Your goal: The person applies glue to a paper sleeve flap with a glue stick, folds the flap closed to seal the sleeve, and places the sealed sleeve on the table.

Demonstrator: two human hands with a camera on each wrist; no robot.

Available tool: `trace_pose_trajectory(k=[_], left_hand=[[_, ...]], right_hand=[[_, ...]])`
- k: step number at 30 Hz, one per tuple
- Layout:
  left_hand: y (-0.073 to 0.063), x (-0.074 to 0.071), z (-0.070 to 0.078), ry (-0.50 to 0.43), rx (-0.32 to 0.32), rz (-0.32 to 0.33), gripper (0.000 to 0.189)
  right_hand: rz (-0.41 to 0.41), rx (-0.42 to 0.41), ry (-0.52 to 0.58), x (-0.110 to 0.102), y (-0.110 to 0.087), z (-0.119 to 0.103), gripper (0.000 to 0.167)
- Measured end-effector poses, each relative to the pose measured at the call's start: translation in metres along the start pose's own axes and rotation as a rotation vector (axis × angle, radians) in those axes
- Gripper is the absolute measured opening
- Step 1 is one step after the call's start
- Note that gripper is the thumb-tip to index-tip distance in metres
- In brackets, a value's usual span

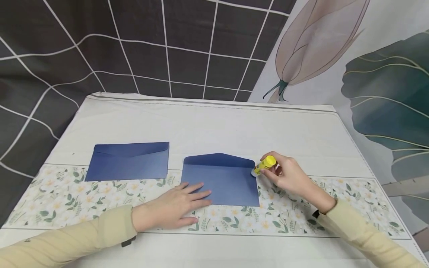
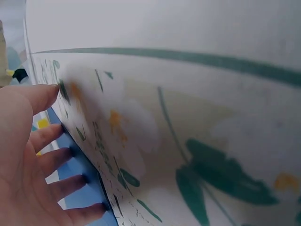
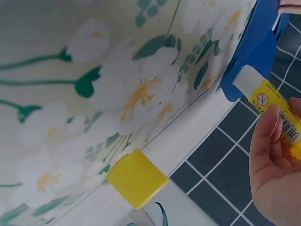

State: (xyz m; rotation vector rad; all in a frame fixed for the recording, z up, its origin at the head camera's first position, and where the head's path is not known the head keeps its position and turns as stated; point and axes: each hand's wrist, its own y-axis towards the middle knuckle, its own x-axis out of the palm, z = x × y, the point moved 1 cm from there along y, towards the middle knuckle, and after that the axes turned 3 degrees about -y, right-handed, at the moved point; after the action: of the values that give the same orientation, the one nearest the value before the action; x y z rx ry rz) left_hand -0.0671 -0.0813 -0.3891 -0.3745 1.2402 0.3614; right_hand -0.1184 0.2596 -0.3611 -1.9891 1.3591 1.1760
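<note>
A blue envelope [image 1: 221,186] lies with its pointed flap [image 1: 218,160] unfolded toward the far side. My left hand [image 1: 175,206] rests with spread fingers over its lower left part; in the left wrist view those fingertips [image 2: 96,209] lie at the envelope's edge [image 2: 87,193]. My right hand [image 1: 288,173] grips a yellow glue stick [image 1: 263,166], tilted, its white end at the right side of the envelope near the flap's fold. In the right wrist view the glue stick's white end [image 3: 249,81] overlaps the blue corner.
A second blue envelope [image 1: 129,165], its flap folded down, lies to the left. A small yellow cap-like piece [image 3: 138,179] shows in the right wrist view. White cloth with a floral band [image 1: 234,221] covers the table; a dark gridded curtain [image 1: 134,48] hangs behind.
</note>
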Motion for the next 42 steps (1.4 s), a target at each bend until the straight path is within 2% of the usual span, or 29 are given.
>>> trace_pose_trajectory(k=[15,29,36,42], left_hand=[[0.0,0.0,-0.002,-0.012,0.022,0.014,0.054],[0.003,0.0,0.001,-0.013,0.003,-0.006,0.054],[0.003,0.0,0.001,-0.035,-0.004,-0.008,0.056],[0.001,0.0,0.001,-0.061,-0.019,-0.026,0.058]], right_hand=[[0.001,-0.139,-0.128,0.008,0.005,-0.001,0.017],[-0.052,-0.23,-0.093,0.023,0.028,-0.017,0.018],[-0.041,-0.294,-0.073,0.035,0.04,-0.027,0.016],[-0.046,-0.317,-0.077,0.042,0.05,-0.039,0.015]])
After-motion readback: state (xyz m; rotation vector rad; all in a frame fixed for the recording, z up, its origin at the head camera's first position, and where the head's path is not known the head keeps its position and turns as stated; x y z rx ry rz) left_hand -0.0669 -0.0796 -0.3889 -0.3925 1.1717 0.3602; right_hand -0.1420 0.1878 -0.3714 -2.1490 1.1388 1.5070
